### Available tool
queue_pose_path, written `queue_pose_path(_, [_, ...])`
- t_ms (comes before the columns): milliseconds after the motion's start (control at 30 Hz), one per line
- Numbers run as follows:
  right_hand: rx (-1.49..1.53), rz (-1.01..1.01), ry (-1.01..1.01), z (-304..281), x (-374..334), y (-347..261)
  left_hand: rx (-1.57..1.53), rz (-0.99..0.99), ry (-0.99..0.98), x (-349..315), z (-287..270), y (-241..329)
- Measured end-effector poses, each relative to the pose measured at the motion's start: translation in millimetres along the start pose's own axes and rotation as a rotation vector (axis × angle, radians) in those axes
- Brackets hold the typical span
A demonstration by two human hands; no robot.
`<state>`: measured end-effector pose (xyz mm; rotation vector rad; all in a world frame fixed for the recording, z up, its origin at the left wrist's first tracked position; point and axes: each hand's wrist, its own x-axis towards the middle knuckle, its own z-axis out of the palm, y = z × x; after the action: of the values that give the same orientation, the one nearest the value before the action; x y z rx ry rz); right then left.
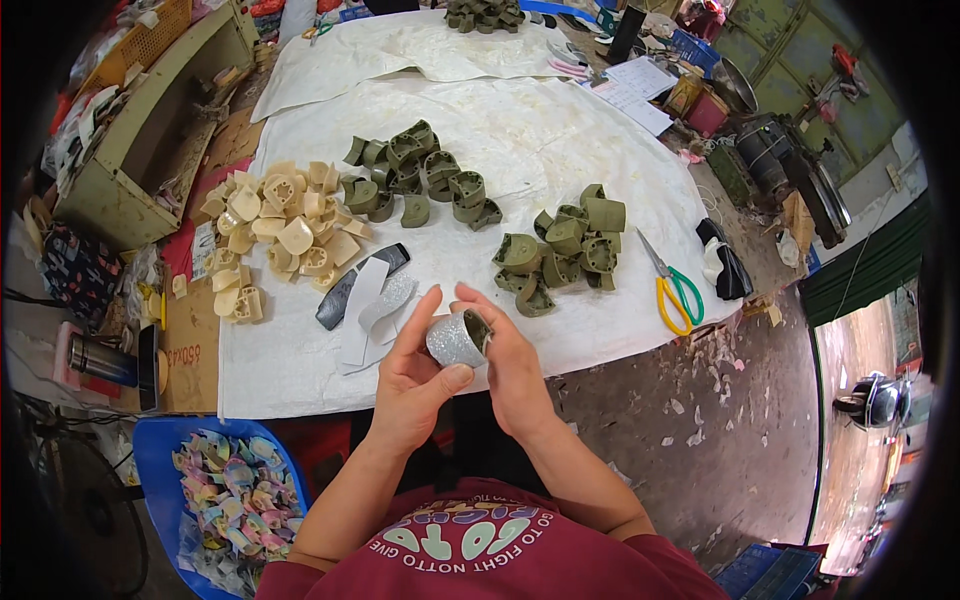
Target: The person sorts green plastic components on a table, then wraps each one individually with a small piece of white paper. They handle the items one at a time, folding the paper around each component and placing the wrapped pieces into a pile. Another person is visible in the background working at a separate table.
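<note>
the silver glitter-faced piece (447, 343) is held between the left hand (408, 382) and the right hand (514, 372), at the near edge of the white-covered table (596, 324); the fingers of both hands curl around it; uneven thumb pressure could crease or shift the facing; a slack grip could drop the piece; the facing looks grainy, the body hollow and olive inside; nearby strips (393, 299) look thin and curled; beige pieces (297, 236) look smooth and rounded.

A grey floor (740, 490) meets a bright doorway (845, 480) near green curtain (865, 265)
</note>
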<state>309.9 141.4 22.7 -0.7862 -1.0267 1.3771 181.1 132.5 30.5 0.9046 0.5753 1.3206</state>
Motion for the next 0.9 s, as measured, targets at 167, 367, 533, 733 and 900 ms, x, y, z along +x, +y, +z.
queue_pose_path(167, [-0.002,0.015,-0.005,2.2,-0.9,3.7,0.046,0.053,-0.03,0.5,1.1,-0.9])
queue_pose_path(367, [-0.026,0.008,-0.053,7.9,0.3,-4.3,0.274,0.229,-0.089,3.9,-10.0,-7.7])
queue_pose_path(533, [0.06,0.067,-0.03,7.1,1.3,-2.8,0.325,0.254,-0.108,2.3,-10.7,-8.2])
queue_pose_path(733, [0.183,0.092,0.02,9.0,-2.0,-2.0,0.701,0.408,-0.178,2.6,-16.3,-7.4])
queue_pose_path(900, [0.21,0.145,0.009,2.7,-1.9,-1.4,0.451,0.296,-0.134,-4.1,-18.1,-10.8])
